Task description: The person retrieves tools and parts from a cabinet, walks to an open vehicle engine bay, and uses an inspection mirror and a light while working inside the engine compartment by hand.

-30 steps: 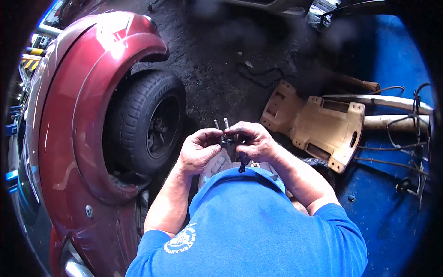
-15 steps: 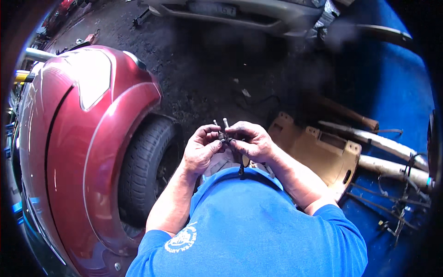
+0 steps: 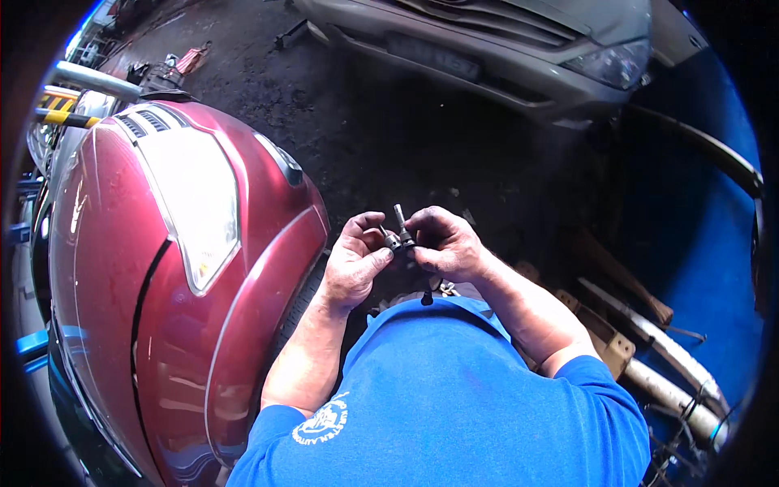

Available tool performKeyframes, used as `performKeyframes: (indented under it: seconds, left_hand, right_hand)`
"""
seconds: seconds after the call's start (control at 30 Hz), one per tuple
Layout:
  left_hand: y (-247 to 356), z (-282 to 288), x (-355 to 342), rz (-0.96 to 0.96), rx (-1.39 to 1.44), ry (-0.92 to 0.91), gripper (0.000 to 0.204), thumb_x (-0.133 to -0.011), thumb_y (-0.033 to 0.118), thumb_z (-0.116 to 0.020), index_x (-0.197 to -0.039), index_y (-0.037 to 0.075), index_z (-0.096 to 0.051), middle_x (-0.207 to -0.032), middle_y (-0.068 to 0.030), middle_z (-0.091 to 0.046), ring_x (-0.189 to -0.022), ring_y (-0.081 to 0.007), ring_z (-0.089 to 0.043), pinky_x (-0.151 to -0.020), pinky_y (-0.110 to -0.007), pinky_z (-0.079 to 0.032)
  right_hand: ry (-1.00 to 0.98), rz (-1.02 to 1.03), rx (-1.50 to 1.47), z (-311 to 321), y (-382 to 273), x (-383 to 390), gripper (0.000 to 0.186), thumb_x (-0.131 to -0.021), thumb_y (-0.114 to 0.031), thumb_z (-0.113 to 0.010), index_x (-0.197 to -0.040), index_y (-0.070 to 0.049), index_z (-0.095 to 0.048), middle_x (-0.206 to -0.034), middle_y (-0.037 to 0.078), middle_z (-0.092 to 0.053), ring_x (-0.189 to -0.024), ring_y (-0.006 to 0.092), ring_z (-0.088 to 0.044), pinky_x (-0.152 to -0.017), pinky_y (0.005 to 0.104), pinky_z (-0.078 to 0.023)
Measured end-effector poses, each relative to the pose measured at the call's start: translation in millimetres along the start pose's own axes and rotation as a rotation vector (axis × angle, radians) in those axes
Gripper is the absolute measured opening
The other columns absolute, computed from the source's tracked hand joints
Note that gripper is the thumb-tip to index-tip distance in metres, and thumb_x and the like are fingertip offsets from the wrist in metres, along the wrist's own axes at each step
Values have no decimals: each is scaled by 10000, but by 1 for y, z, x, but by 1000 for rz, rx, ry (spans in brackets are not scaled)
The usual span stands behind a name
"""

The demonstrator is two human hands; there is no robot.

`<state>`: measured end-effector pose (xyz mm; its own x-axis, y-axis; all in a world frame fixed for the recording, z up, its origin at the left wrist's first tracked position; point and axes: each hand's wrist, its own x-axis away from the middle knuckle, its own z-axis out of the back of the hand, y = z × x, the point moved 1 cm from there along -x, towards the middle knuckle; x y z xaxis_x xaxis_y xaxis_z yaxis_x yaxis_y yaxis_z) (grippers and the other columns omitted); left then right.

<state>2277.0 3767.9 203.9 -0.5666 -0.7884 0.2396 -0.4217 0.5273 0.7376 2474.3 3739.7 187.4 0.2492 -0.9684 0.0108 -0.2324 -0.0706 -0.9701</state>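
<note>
Dark floor [image 3: 268, 114] open ahead; I mark red car [image 3: 122, 308] as left edge, silver car [image 3: 503, 57] as far edge. Blue shirt [image 3: 454, 381]: white printed emblem [image 3: 323, 420]. Left hand [image 3: 355, 256] and right hand [image 3: 450, 246], fingertips nearly closed, pinch small metal parts [image 3: 393, 242] before the shirt.

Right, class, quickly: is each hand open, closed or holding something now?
Left hand: closed, pinching a small metal part.
Right hand: closed, holding a small metal rod; whether the two pieces are joined cannot be told.

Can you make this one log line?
left hand: gripping small metal parts; right hand: gripping them too; left side: red car; ahead: silver car
</note>
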Motion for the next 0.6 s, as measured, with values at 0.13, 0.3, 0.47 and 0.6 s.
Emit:
performKeyframes:
  seconds: [0.13, 0.3, 0.47, 0.6]
  left_hand:
    - [32, 15, -66, -1, -75, 19, 439, -841, -35, -604, -1253, 62, -488, -1015, -48, -599, -923, -109, -577, -848, -249, -480]
    - [83, 20, -166, -217, -194, 56, 331, -855, -36, -593, -1168, 58, -540, -985, -20, -595, -916, -92, -568, -850, -238, -467]
    - [131, 31, -240, -262, -300, 208, 258, -877, 10, -633, -1128, 49, -586, -974, -21, -616, -899, -84, -575, -842, -240, -470]
    - [162, 48, -273, -355, -376, 354, 280, -869, 0, -637, -1146, 33, -629, -961, -10, -609, -885, -97, -576, -820, -241, -472]
  right_hand:
    - [-84, -88, 13, 32, -8, -75, 355, -815, -43, -695, -1141, -35, -555, -840, 14, -608, -724, 54, -563, -638, 238, -478]
    - [-179, -33, -140, 84, -21, -190, 335, -854, -66, -686, -1158, -33, -549, -993, 62, -637, -953, 132, -603, -860, 306, -494]
    - [-288, -47, -168, 120, -45, -294, 329, -848, -87, -697, -1135, -44, -541, -998, 47, -618, -944, 128, -588, -849, 305, -487]
    - [-398, -25, -208, 124, -47, -367, 299, -835, -79, -701, -1078, -48, -529, -979, 28, -589, -921, 110, -563, -818, 293, -473]
